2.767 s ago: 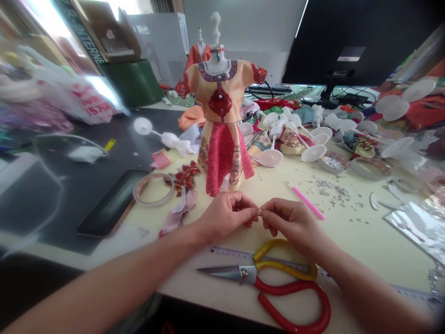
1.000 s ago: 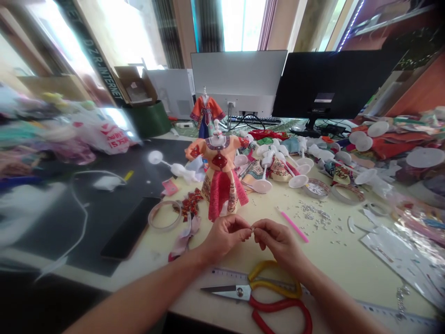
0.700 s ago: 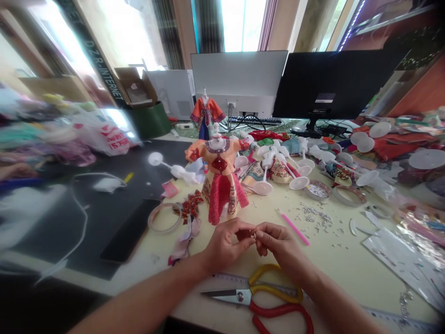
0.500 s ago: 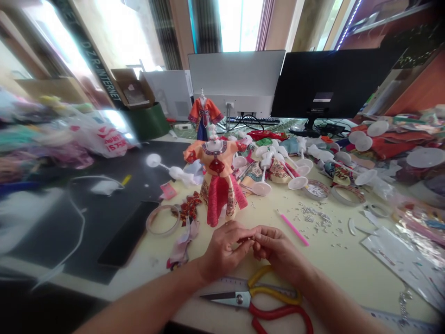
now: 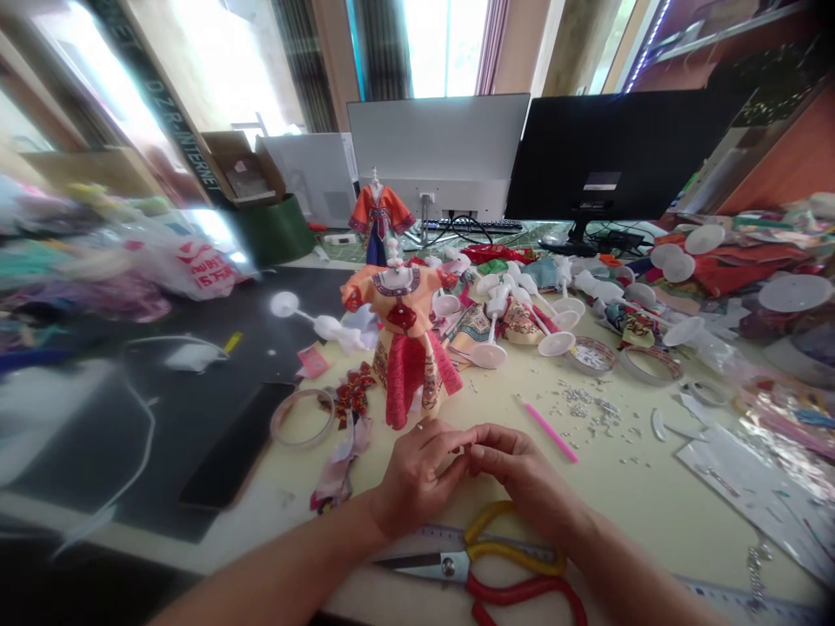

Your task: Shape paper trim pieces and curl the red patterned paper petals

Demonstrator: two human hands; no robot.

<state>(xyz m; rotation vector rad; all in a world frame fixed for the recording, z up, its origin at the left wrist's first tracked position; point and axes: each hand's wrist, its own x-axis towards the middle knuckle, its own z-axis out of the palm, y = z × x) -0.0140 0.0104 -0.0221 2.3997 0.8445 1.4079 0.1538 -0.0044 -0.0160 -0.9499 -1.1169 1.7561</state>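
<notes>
My left hand [image 5: 414,478] and my right hand [image 5: 515,469] meet in front of a doll's dress on a white stand [image 5: 408,365], with the fingertips of both pinched together. A small metal piece from the earlier views is hidden between them at this moment. The peach and red dress stands just beyond my left fingers, apart from them. Below my wrists lie red-and-yellow-handled scissors [image 5: 470,565] and a metal ruler [image 5: 444,537]. A pink stick [image 5: 551,432] lies to the right of my right hand.
Scattered rhinestones [image 5: 587,400] lie on the cream tabletop to the right. Several white doll stands and fabric pieces [image 5: 515,322] crowd the back. A tape roll [image 5: 302,417], red floral trim [image 5: 356,393] and a phone [image 5: 238,443] lie to the left, with monitors behind.
My hands have moved lower and closer together, and the small metal piece visible at my fingertips is now covered. The view has tilted slightly, and the table objects have not visibly moved.
</notes>
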